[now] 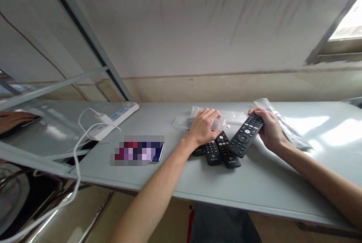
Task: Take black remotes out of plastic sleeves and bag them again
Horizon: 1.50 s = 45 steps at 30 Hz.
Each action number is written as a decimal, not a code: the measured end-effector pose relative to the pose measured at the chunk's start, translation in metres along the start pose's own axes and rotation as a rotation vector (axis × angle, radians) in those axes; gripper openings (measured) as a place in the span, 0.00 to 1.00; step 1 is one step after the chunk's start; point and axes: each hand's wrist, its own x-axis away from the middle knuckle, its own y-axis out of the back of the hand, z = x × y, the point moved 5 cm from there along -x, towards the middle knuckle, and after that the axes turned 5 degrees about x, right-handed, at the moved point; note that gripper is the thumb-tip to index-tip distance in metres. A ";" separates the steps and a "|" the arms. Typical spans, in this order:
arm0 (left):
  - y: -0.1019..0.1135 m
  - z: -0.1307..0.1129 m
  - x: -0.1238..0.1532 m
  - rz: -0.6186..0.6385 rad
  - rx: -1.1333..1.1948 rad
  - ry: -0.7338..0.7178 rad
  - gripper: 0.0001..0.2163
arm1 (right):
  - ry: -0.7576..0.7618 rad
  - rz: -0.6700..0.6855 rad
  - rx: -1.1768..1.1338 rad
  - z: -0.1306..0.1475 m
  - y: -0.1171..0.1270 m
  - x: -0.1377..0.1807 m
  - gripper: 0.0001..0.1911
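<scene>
A: Starting from the left edge?

B: Yes. Far off at nine o'clock: another person's hand [11,119], flat on something dark, well apart from everything else. Then a white power strip [118,116] with a looping white cable [82,137]. Toward three o'clock of those, a phone [138,151], flat on the counter [268,186].

A: And the two hands?

B: Apart. The left hand [203,126] palm down, fingers loosely curled, resting on a clear plastic bag [232,116] at twelve o'clock of a row of black remotes [223,154]. Wrist covering the leftmost of that row. Clamped on nothing, as far as visible.

A: The other one?

B: The right hand [268,128] closed round the far end of the long remote [245,135]. Buttons up, body angled from one o'clock down to seven o'clock, near end just beside the row. Touching the row or clear of it: cannot tell. At three o'clock of that hand, a second clear bag [294,135] with something dark inside.

A: Any advice on handling?

B: Probably best to grip by the edges, not the keys. Raise the near end clear before any swing, so as not to nudge the row. A firm left palm on the bag too, against sliding on the smooth counter.
</scene>
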 end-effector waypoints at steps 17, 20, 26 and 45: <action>-0.002 0.004 -0.001 0.034 0.068 0.053 0.09 | -0.063 -0.279 -0.017 -0.011 0.024 -0.009 0.10; -0.001 0.002 -0.001 0.041 0.049 0.054 0.06 | -0.064 -0.275 -0.037 -0.011 0.024 -0.010 0.11; 0.000 0.001 -0.001 0.057 0.027 0.064 0.11 | 0.035 -0.224 -0.001 -0.005 0.021 -0.007 0.09; 0.005 -0.025 -0.003 0.092 -0.179 -0.110 0.26 | 0.202 0.072 0.095 0.033 -0.032 0.044 0.26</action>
